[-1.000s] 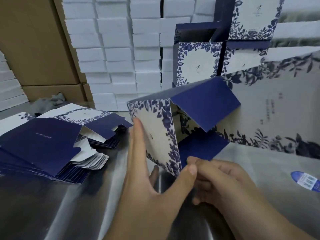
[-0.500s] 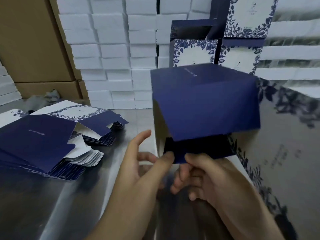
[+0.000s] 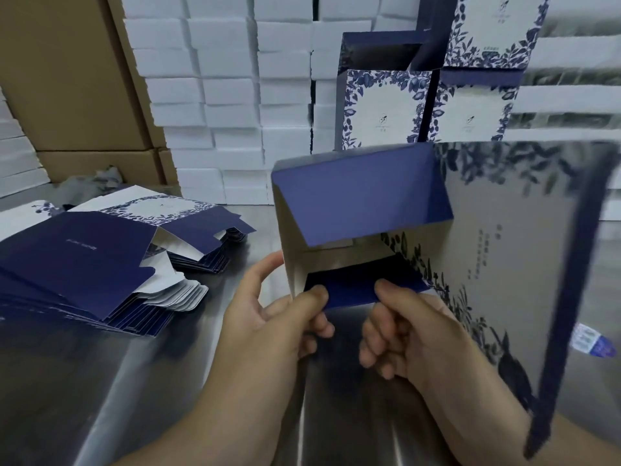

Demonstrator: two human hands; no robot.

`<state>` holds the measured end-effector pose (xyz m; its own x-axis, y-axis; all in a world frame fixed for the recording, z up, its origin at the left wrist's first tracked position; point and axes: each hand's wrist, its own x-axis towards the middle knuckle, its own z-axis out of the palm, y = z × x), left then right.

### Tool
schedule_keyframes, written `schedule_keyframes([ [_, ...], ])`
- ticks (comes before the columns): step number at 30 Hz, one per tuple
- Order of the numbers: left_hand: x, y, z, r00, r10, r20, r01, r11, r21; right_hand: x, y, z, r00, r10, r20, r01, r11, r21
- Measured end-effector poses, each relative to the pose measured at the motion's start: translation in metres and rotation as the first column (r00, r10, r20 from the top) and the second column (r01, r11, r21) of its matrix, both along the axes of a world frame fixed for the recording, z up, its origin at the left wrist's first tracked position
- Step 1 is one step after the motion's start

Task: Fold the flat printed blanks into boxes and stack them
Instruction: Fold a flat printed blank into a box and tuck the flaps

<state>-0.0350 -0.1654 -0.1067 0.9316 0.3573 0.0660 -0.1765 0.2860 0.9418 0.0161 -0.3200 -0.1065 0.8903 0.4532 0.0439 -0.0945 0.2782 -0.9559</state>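
Box [image 3: 366,200] half-erected, held above steel surface [image 3: 161,381], open end toward camera. Left hand [image 3: 279,327] and right hand [image 3: 413,334] both pinch lower navy flap [image 3: 349,292], thumbs on top, fingers curled beneath. Judgement: thin printed card, light, stiff across panels, creases easily off score lines; coated face likely slick. Best hold at flap corners, near scores. Flat blanks [image 3: 84,264] piled at left; finished boxes [image 3: 383,109] stacked behind.

The table [image 3: 100,381] is smooth metal with a streaky shine. The box [image 3: 363,200] is thin card: matt navy flaps, plain grey inside. The blanks [image 3: 84,250] at nine o'clock are the same card. The blocks [image 3: 228,95] at twelve o'clock look like rough white foam. The cartons [image 3: 67,79] at ten o'clock are matt brown cardboard.
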Motion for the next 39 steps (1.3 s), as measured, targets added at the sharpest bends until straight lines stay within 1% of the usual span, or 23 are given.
schedule_keyframes([
  [2,-0.001,-0.001,0.003,1.0,-0.025,-0.013,0.025,1.0,-0.012,0.0,0.001,-0.004,0.999,0.009,0.034,-0.007,0.998,-0.055],
  [4,-0.002,-0.001,0.005,0.998,-0.065,-0.012,0.065,0.998,-0.003,0.003,0.001,-0.002,0.998,0.052,0.031,-0.049,0.995,-0.09],
  [5,-0.002,-0.001,0.005,0.997,-0.076,-0.008,0.076,0.997,0.011,0.004,0.001,-0.001,0.999,0.047,0.021,-0.044,0.994,-0.102],
  [8,0.001,0.0,0.001,0.997,-0.072,0.009,0.072,0.997,0.041,0.001,0.003,0.002,0.998,-0.043,-0.051,0.04,0.997,-0.064],
  [12,0.002,0.002,0.004,0.995,-0.101,0.012,0.1,0.993,0.055,0.0,0.003,0.003,0.977,-0.204,-0.063,0.202,0.979,-0.04],
  [15,0.009,0.009,0.004,0.992,-0.126,0.001,0.126,0.99,0.058,0.008,0.002,0.003,0.965,-0.251,-0.079,0.247,0.968,-0.047],
  [17,0.017,0.014,0.003,0.996,-0.09,-0.008,0.09,0.996,0.02,0.013,0.001,0.003,0.963,-0.266,-0.054,0.263,0.963,-0.056],
  [20,0.024,0.017,0.006,0.998,0.055,0.037,-0.051,0.995,-0.089,0.02,-0.004,0.005,0.955,-0.291,-0.066,0.289,0.957,-0.038],
  [21,0.027,0.017,0.007,0.993,0.101,0.061,-0.094,0.99,-0.102,0.022,-0.006,0.006,0.948,-0.309,-0.072,0.308,0.951,-0.025],
  [22,0.029,0.017,0.008,0.987,0.138,0.083,-0.131,0.988,-0.08,0.022,-0.007,0.006,0.943,-0.326,-0.065,0.325,0.946,-0.018],
  [24,0.033,0.014,0.014,0.978,0.17,0.119,-0.173,0.985,0.016,0.023,-0.007,0.007,0.932,-0.362,0.014,0.362,0.932,-0.031],
  [27,0.038,0.014,0.017,0.973,0.173,0.151,-0.189,0.977,0.102,0.022,-0.009,0.013,0.897,-0.397,0.197,0.413,0.909,-0.048],
  [30,0.038,0.015,0.012,0.965,0.183,0.19,-0.212,0.966,0.15,0.02,-0.016,0.015,0.846,-0.361,0.392,0.42,0.904,-0.075],
  [33,0.036,0.01,0.01,0.965,0.184,0.186,-0.222,0.953,0.208,0.02,-0.021,0.012,0.805,-0.338,0.487,0.428,0.9,-0.083],
  [35,0.033,0.006,0.009,0.972,0.132,0.196,-0.175,0.959,0.222,0.017,-0.02,0.012,0.741,-0.318,0.591,0.452,0.888,-0.088],
  [37,0.032,0.005,0.009,0.981,0.052,0.188,-0.094,0.97,0.224,0.015,-0.019,0.01,0.648,-0.314,0.694,0.503,0.86,-0.081],
  [39,0.031,0.005,0.009,0.982,-0.009,0.189,-0.028,0.98,0.195,0.015,-0.018,0.007,0.586,-0.304,0.751,0.516,0.854,-0.057],
])
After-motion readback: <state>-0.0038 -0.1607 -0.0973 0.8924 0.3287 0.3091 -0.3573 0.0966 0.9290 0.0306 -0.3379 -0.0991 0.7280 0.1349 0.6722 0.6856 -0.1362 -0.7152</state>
